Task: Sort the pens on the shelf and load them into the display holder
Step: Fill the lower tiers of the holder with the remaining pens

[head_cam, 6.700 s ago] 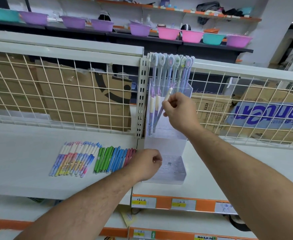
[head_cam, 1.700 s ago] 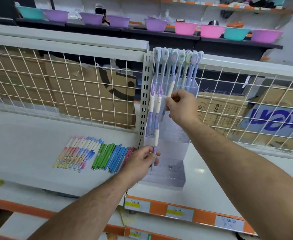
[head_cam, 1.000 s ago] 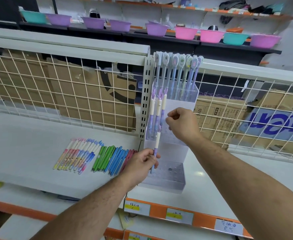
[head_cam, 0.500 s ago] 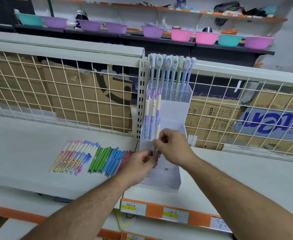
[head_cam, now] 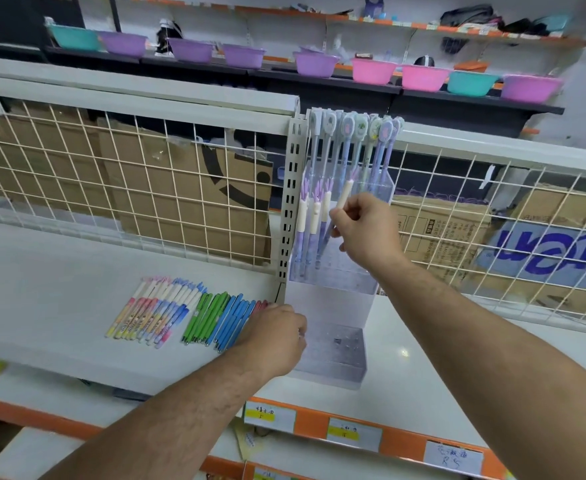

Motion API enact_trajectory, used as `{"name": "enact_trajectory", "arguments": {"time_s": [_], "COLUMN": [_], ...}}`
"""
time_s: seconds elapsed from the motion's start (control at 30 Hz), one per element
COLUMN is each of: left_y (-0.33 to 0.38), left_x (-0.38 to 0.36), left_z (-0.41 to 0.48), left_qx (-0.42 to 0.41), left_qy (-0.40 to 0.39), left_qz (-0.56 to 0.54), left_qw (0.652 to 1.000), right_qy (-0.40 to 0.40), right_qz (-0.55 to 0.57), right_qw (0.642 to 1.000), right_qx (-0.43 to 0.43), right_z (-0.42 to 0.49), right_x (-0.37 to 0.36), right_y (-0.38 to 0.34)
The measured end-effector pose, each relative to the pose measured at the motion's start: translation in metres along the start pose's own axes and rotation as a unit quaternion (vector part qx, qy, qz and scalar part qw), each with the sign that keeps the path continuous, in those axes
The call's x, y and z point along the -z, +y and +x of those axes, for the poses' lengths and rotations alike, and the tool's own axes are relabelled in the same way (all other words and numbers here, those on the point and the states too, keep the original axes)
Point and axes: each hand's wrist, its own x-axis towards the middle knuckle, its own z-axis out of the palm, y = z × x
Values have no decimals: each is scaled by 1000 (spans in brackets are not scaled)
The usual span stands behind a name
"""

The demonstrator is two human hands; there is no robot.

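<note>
Head — pen [head_cam: 345, 195] in right hand [head_cam: 367, 230]

You have a single view, worn on your head; it faces forward and a little down, near the white shelf [head_cam: 59, 299]; the clear display holder [head_cam: 333, 306] sits mid-frame, close; the wide lens also takes in the plastic basins [head_cam: 315, 64] far behind.

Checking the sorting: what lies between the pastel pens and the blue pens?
The green pens, side by side on the shelf, in the head view.
</note>
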Motion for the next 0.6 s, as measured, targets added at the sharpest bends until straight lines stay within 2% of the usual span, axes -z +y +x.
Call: {"name": "enact_trajectory", "arguments": {"time_s": [0.33,0.6], "left_y": [3,3], "left_x": [3,2], "left_z": [1,1], "left_qx": [4,6], "left_qy": [-19,-17], "left_qz": [24,29], "left_qw": [1000,999], "right_qy": [-46,-52], "right_qz": [-97,-115], "right_qw": [994,992], "right_qx": [-1,-12], "right_z": [-1,-3], "right_x": [-15,-15], "right_y": [10,17]}}
